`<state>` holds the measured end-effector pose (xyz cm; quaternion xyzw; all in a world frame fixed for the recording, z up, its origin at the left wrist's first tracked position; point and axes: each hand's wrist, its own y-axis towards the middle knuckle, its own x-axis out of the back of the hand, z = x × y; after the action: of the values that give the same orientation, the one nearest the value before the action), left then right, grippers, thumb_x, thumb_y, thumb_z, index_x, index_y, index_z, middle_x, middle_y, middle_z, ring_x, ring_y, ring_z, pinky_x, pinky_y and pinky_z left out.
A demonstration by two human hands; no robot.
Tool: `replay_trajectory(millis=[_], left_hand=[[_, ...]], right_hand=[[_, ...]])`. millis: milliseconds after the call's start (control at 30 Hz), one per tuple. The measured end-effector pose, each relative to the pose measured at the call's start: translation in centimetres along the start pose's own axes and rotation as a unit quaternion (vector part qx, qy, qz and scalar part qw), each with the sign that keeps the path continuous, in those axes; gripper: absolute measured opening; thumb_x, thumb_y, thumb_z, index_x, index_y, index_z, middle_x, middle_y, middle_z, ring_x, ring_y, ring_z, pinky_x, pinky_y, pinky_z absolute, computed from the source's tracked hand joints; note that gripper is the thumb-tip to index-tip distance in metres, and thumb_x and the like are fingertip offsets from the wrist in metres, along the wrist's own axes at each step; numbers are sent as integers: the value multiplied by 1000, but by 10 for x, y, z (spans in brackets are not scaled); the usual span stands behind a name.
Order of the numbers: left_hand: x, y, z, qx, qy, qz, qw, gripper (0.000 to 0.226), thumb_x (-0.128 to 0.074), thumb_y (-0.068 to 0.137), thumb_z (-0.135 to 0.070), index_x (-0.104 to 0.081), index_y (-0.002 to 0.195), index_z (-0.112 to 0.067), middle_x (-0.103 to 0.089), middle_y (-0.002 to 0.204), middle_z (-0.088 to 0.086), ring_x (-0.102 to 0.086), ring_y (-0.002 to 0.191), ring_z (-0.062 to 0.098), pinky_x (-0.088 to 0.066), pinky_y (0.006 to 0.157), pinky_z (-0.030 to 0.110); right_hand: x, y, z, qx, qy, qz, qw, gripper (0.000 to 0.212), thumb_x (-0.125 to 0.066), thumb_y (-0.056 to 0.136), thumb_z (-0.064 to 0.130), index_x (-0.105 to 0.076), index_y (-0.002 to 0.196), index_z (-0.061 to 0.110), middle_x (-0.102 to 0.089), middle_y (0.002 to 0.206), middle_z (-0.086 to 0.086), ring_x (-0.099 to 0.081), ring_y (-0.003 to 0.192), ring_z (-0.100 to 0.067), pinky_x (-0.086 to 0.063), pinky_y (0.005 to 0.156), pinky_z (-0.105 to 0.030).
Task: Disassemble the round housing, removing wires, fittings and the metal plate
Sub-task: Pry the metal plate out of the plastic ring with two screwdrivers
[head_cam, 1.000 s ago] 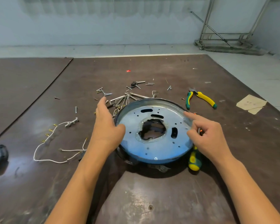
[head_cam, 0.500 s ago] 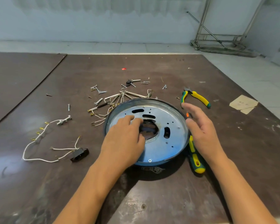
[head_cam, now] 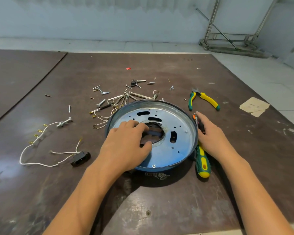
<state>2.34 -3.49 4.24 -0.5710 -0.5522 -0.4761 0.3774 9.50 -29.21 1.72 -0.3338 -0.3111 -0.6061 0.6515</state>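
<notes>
Mid-table (head_cam: 159,209), on dark scuffed board: round housing (head_cam: 185,114) sits flat, open side up. It is a shallow pan with a dark blue rim.

- Metal plate (head_cam: 178,146) lies inside the housing: shiny, bluish, punched with slots and small holes, with a ragged central opening.
- Left hand (head_cam: 126,145) rests on the plate. Its fingers are curled over the edge of the opening and the thumb lies along the near edge.
- Right hand (head_cam: 210,136) is against the housing's right rim, fingers straight and close together, lying over the screwdriver (head_cam: 203,165). Grip on it: cannot tell.
- Beyond the housing: a scatter of loose screws and fittings (head_cam: 119,99), bright metal.
- Beyond and right: pliers (head_cam: 204,99) with green-yellow handles, then a paper scrap (head_cam: 253,106).
- Left of the housing, well apart: white wires (head_cam: 41,145) looped, brass terminals, and a black connector (head_cam: 80,158).
- Nearer than the housing: bare board to the table edge.
</notes>
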Motion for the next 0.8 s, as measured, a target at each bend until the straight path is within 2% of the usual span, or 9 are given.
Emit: replay_trajectory(millis=[67, 200, 333, 400, 467, 533, 600, 667, 800], left_hand=[[2, -1, 0, -7, -16, 2, 1000, 52, -45, 91, -65, -51, 135, -38, -50, 137, -13, -47, 123, 12, -40, 100, 38], [3, -1, 0, -7, -25, 20, 999, 59, -39, 88, -73, -52, 134, -39, -50, 137, -15, -46, 124, 9, -39, 99, 37], [3, 0, 4, -29, -30, 37, 998, 54, -48, 89, -70, -50, 135, -42, -46, 140, -17, -41, 128, 9, -36, 100, 34], [5, -1, 8, -46, -53, 57, 996, 56, -53, 86, -70, -48, 136, -45, -44, 141, -20, -39, 130, 7, -35, 100, 32], [9, -1, 11, -58, -98, 69, 991, 52, -61, 86, -62, -49, 134, -47, -43, 140, -24, -40, 130, 4, -38, 101, 30], [12, -1, 14, -64, -150, 73, 984, 44, -69, 87, -48, -54, 129, -47, -45, 137, -26, -44, 127, 1, -43, 105, 34], [15, -1, 15, -70, -184, 73, 978, 38, -73, 87, -37, -59, 121, -46, -52, 131, -24, -49, 123, 2, -44, 105, 39], [17, -2, 15, -76, -184, 82, 976, 36, -76, 85, -36, -61, 116, -47, -55, 126, -24, -52, 120, 1, -45, 104, 40], [17, -3, 14, -82, -152, 102, 980, 34, -76, 83, -44, -61, 112, -51, -56, 125, -25, -52, 117, 0, -48, 98, 39]], right_hand=[[-1, 1, 2, -26, -3, -2, 1000, 66, -56, 105, 27, -24, 163, 26, -46, 159, -7, -45, 142, -35, -39, 116, -50], [2, 3, 3, -22, -35, -14, 999, 47, -58, 104, 30, -51, 149, 23, -59, 143, -8, -55, 129, -31, -44, 110, -48], [-1, 7, 1, -3, -96, -3, 995, 34, -43, 109, 34, -73, 112, 18, -63, 103, -5, -57, 107, -27, -33, 110, -47], [-3, 8, 0, -3, -69, -23, 997, 47, -39, 110, 34, -69, 79, 15, -56, 83, -2, -56, 91, -25, -29, 112, -50], [-5, 8, -2, -9, -7, -71, 997, 53, -41, 110, 29, -55, 62, 12, -52, 68, -2, -52, 71, -23, -36, 100, -46], [-4, 7, -7, 13, 39, -160, 986, 42, -50, 106, 21, -65, 69, 7, -59, 72, -6, -54, 72, -27, -37, 76, -35], [1, 4, -8, 57, 88, -281, 954, 19, -61, 99, 9, -78, 93, 7, -69, 98, -9, -63, 92, -27, -43, 80, -30], [7, 0, -1, 123, 199, -338, 911, 18, -67, 94, 2, -79, 101, 14, -71, 109, -2, -69, 99, -22, -52, 88, -30], [15, -19, 31, 222, 474, -209, 826, 31, -65, 91, -5, -61, 101, 24, -75, 101, -4, -76, 91, -29, -62, 85, -40]])
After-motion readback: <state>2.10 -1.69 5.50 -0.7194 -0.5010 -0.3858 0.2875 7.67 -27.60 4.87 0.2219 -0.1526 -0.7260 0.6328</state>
